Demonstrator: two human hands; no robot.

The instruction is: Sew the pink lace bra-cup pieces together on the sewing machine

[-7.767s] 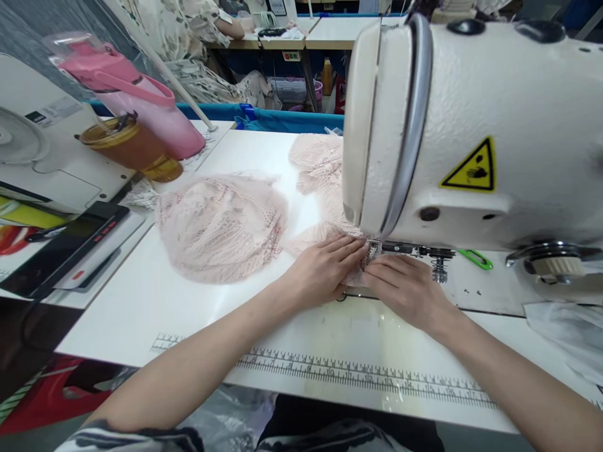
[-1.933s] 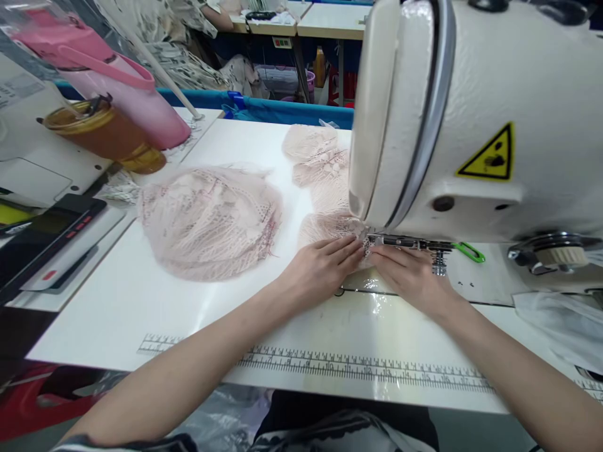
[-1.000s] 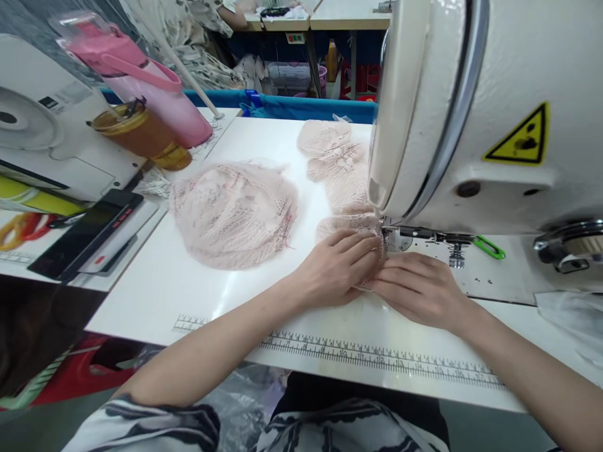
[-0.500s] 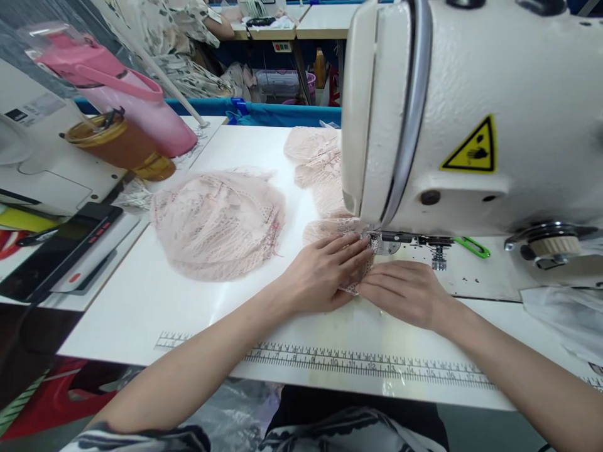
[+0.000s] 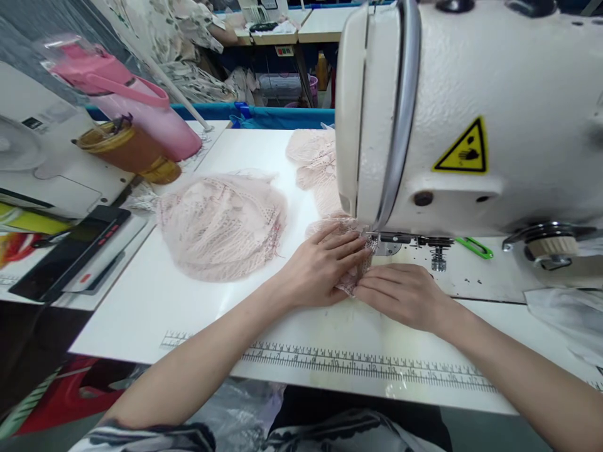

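A white sewing machine (image 5: 461,119) fills the upper right. Under its presser foot (image 5: 377,239) lies a small pink lace piece (image 5: 351,284). My left hand (image 5: 320,267) rests flat on that lace, fingers stretched toward the foot. My right hand (image 5: 402,294) lies beside it on the right, fingers flat and close together, their tips pressing the lace's near edge. The two hands almost touch. A trail of sewn pink lace pieces (image 5: 313,160) runs back behind the machine head.
A pile of pink lace pieces (image 5: 221,223) sits left of my hands on the white table (image 5: 155,301). A pink bottle (image 5: 141,107), a brown cup (image 5: 122,147) and a control panel (image 5: 70,251) stand at left. Green snips (image 5: 473,247) lie right of the foot. Another person sits at the back.
Both hands have drawn slightly toward me along the lace and stay pressed on it. The view has shifted a little; the lace pile and the machine stay put.
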